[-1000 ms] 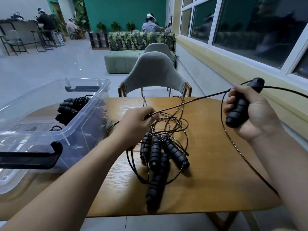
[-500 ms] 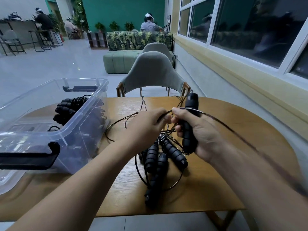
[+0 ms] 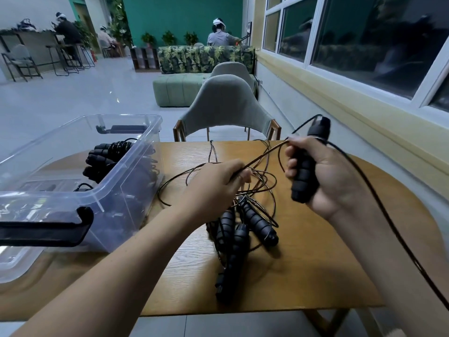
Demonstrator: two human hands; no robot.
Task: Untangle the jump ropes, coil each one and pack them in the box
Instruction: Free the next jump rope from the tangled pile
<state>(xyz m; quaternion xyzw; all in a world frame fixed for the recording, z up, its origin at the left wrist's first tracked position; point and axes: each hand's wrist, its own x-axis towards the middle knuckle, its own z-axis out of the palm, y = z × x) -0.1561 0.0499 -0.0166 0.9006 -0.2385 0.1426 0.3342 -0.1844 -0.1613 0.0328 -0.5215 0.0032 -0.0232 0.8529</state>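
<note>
A wooden desk (image 3: 315, 276) with rounded corners fills the foreground. At twelve o'clock, just past its far edge, stands a grey-green chair (image 3: 224, 103), with a second chair (image 3: 229, 68) close behind it. Farther off at twelve are a green ottoman (image 3: 177, 90) and a leaf-patterned sofa (image 3: 206, 58), and a person (image 3: 220, 36) sits beyond them. At two o'clock a white-framed window (image 3: 364, 37) shows dark glass. At ten o'clock, bar stools (image 3: 73, 57) stand by a counter (image 3: 36, 37).
</note>
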